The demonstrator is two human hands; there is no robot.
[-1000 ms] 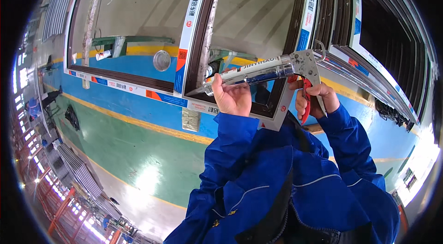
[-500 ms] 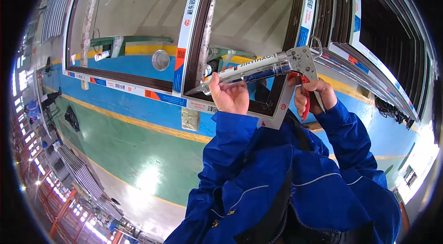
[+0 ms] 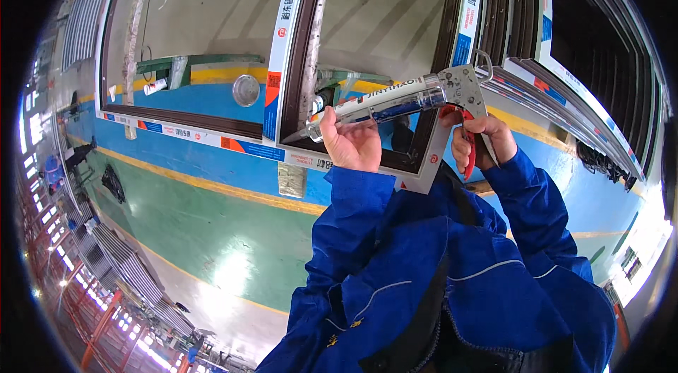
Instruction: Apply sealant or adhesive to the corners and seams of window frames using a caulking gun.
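Caulking gun (image 3: 406, 101), metallic, tubular, in bare hands (image 3: 357, 143)

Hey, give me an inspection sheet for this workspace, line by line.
Surface: painted floor, blue and green, yellow-striped.
Work items: caulking gun, its nozzle at the inner corner of a brown window frame; contact unclear.
Clutter: round silvery object and white cylinder, seen through the frame's left opening.
Hands: left hand holds the barrel's front; right hand grips at the red trigger.
Cables: dark tangle at far right, possibly cables.
Surroundings: stacked frames at right, striped stacks lower left.
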